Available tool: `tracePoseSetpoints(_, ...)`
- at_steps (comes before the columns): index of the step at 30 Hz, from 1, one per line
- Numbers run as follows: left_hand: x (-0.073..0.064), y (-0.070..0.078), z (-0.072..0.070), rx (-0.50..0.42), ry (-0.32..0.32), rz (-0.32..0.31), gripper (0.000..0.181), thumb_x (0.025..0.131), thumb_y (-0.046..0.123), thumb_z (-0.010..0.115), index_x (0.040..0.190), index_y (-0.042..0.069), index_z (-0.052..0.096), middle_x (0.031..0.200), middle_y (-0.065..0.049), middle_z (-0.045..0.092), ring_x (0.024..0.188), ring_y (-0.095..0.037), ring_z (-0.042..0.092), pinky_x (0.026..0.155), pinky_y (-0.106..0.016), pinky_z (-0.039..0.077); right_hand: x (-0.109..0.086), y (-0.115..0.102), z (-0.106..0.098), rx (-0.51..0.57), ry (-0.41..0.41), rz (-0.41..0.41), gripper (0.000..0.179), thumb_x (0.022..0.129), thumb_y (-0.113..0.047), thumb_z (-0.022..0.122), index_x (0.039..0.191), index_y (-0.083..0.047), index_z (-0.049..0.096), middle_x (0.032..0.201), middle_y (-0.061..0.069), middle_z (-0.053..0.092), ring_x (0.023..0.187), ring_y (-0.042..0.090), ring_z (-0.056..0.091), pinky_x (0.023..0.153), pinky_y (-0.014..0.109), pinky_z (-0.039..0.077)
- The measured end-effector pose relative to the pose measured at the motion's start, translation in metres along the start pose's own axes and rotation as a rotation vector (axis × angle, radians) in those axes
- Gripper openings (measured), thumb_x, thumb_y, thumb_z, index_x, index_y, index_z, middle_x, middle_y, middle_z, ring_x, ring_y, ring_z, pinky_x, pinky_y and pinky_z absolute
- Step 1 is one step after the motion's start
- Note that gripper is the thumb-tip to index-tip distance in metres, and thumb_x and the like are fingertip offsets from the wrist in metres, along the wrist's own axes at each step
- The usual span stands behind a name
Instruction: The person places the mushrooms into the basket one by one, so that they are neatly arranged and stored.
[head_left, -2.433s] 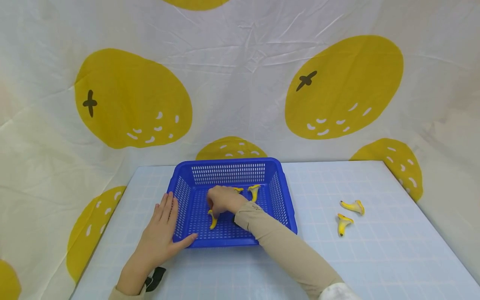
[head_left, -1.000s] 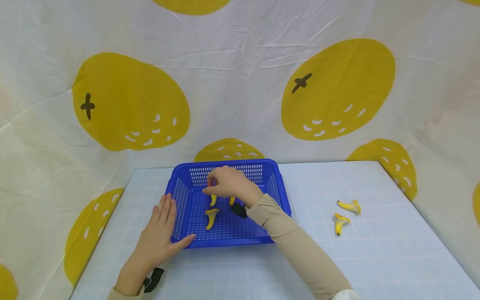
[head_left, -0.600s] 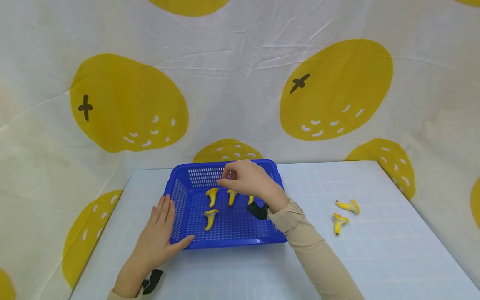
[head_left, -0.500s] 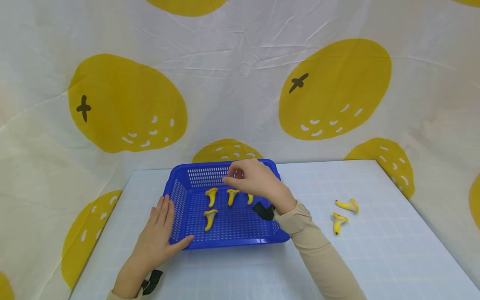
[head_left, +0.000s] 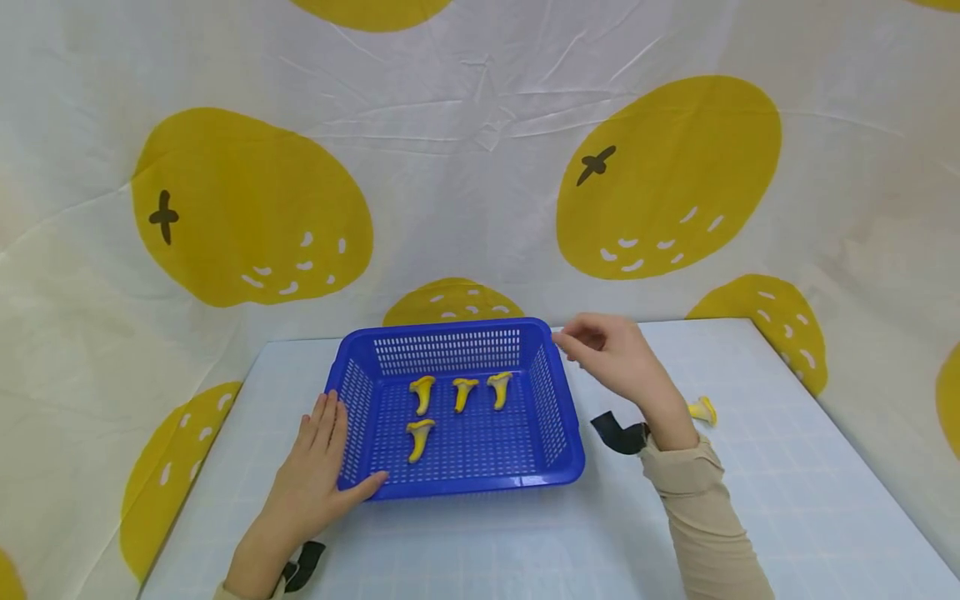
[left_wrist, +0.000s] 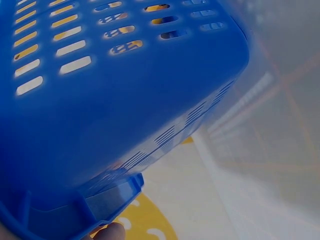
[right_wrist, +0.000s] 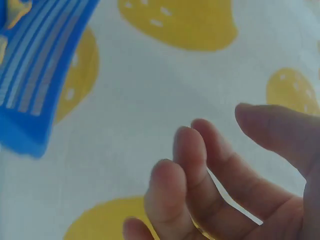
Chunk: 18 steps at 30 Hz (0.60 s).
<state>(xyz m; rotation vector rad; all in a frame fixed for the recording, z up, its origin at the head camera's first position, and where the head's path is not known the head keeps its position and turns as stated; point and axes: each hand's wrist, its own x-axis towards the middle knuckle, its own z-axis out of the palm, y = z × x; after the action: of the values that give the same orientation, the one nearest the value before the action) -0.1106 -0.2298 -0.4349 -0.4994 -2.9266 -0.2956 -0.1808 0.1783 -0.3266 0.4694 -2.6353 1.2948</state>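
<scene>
A blue plastic basket (head_left: 468,483) stands on the table, with yellow mushrooms inside. Three form a back row: the left mushroom (head_left: 423,394), the middle mushroom (head_left: 463,395) and the right mushroom (head_left: 499,390). Another mushroom (head_left: 420,440) lies in front of the left one. My left hand (head_left: 311,471) rests along the basket's left rim, fingers straight, thumb spread over the front corner. Just right of the basket, my right hand (head_left: 611,354) is in the air, fingers loosely bent and holding nothing; the right wrist view shows its thumb apart from the fingertips (right_wrist: 187,142).
Beyond my right wrist, part of a loose mushroom (head_left: 703,410) shows on the pale checked table (head_left: 465,550); a second one there is hidden behind the forearm. A white cloth (head_left: 465,192) with large yellow fruit prints hangs behind the table. Dark straps hang at both wrists.
My right hand let go of a mushroom inside the basket, then rose and moved right past the basket's right rim. The left hand has stayed on the left rim.
</scene>
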Motion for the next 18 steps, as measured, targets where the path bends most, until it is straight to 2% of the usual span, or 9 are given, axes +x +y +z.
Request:
tracePoseSetpoints(5,-0.001,-0.001,0.000,0.005,0.009,0.006,0.113,0.086,0.067,0.060,0.152,-0.013,0.015,0.161,-0.029,0.005,0.151,-0.037,-0.004,0.121,-0.045,-0.003,-0.017,0.035,-0.020,-0.016,0.158,0.055,0.025,0.098,-0.028,0.063,0.093,-0.004,0.071,0.078,0.009,0.066,0.065,0.022,0.061,0.061,0.026,0.053)
tracePoseSetpoints(10,-0.001,-0.001,0.000,0.005,0.013,0.011,0.112,0.086,0.066,0.060,0.152,-0.013,0.015,0.161,-0.030,0.005,0.151,-0.036,-0.005,0.121,-0.044,-0.003,-0.039,0.069,-0.035,-0.032,0.246,0.170,0.032,0.100,-0.033,0.060,0.101,-0.003,0.071,0.085,0.013,0.069,0.063,0.019,0.061,0.060,0.025,0.050)
tracePoseSetpoints(15,-0.001,-0.001,-0.001,0.001,0.004,0.001,0.113,0.086,0.067,0.060,0.152,-0.014,0.015,0.161,-0.030,0.004,0.151,-0.035,-0.008,0.121,-0.044,-0.004,-0.062,0.112,-0.044,-0.005,0.265,0.282,0.037,0.101,-0.038,0.056,0.111,-0.006,0.070,0.095,0.011,0.072,0.068,0.021,0.064,0.063,0.022,0.050)
tracePoseSetpoints(18,-0.001,-0.001,0.000,0.001,0.004,0.003,0.113,0.086,0.067,0.060,0.152,-0.014,0.015,0.161,-0.030,0.004,0.151,-0.036,-0.006,0.121,-0.044,-0.003,-0.080,0.135,-0.047,0.020,0.218,0.353,0.042,0.101,-0.041,0.054,0.118,-0.005,0.067,0.105,0.010,0.071,0.074,0.023,0.067,0.069,0.019,0.051)
